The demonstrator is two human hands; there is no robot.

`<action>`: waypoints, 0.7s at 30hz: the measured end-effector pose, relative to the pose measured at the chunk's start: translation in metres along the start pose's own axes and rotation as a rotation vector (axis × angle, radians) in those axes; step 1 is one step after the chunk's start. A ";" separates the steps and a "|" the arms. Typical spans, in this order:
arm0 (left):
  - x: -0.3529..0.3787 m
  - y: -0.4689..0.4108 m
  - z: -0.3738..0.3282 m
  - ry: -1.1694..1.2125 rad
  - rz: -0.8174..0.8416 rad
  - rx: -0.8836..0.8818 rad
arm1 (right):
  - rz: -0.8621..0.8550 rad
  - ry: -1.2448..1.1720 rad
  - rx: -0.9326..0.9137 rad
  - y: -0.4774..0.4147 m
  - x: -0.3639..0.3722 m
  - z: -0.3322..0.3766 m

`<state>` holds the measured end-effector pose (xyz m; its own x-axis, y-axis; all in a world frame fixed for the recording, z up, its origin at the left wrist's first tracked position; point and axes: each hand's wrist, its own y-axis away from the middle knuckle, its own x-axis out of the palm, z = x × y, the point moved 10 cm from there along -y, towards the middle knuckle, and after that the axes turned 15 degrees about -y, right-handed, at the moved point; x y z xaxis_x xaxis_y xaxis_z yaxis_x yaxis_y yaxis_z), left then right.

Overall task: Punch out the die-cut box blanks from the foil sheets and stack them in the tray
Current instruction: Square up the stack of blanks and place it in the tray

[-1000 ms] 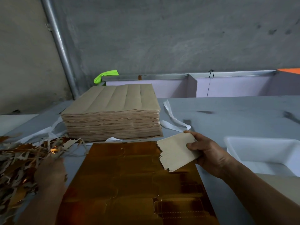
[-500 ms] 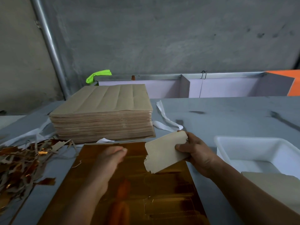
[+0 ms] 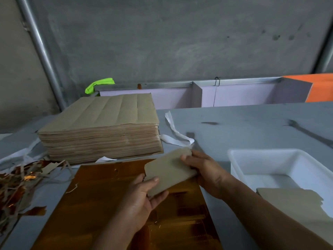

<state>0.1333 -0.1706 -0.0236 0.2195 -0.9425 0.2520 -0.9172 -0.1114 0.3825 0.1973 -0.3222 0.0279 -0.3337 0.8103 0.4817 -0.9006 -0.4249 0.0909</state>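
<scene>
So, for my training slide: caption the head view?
A punched box blank held by the left hand and right hand over the gold foil sheet, white tray alongside.

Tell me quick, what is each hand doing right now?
Left hand: holding the near end of the cardboard blank.
Right hand: holding the far end of the same blank.

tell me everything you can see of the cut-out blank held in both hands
The blank is a flat, dull tan card piece, roughly rectangular, with a notched left edge. Its plain side faces up; the underside is hidden. It is held above the right part of the gold foil sheet. The left hand grips its near left corner, thumb on top; the right hand grips its right end.
</scene>
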 end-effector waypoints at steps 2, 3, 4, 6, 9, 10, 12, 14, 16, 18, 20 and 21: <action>-0.003 0.000 0.001 0.031 0.011 -0.013 | 0.002 -0.078 0.028 0.000 -0.001 -0.001; -0.003 0.000 0.002 0.049 0.025 -0.025 | 0.012 -0.116 0.035 0.000 0.000 0.000; -0.002 0.001 0.004 0.069 0.044 -0.041 | 0.030 -0.141 0.037 0.000 0.001 0.002; 0.002 0.001 0.008 0.110 0.091 -0.081 | 0.056 -0.162 0.031 0.001 0.003 0.005; 0.008 0.002 0.014 0.134 0.143 -0.135 | 0.067 -0.141 0.013 0.002 0.003 0.008; 0.009 0.002 0.016 0.139 0.152 -0.147 | 0.072 -0.130 0.006 0.002 0.004 0.008; 0.010 0.003 0.018 0.144 0.161 -0.157 | 0.078 -0.105 -0.009 0.002 0.004 0.009; 0.010 0.005 0.018 0.141 0.163 -0.157 | 0.073 -0.089 -0.016 0.003 0.004 0.009; 0.010 0.006 0.018 0.133 0.161 -0.157 | 0.071 -0.084 -0.018 0.003 0.003 0.010; 0.010 0.006 0.018 0.132 0.157 -0.156 | 0.085 -0.093 -0.015 0.003 0.005 0.009; 0.011 0.006 0.018 0.143 0.160 -0.164 | 0.119 -0.109 -0.014 0.004 0.009 0.010; 0.011 0.006 0.018 0.152 0.162 -0.169 | 0.132 -0.101 -0.014 0.004 0.010 0.010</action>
<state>0.1239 -0.1879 -0.0346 0.1338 -0.8842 0.4476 -0.8788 0.1029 0.4660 0.1928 -0.3199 0.0416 -0.4205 0.7026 0.5741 -0.8546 -0.5192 0.0094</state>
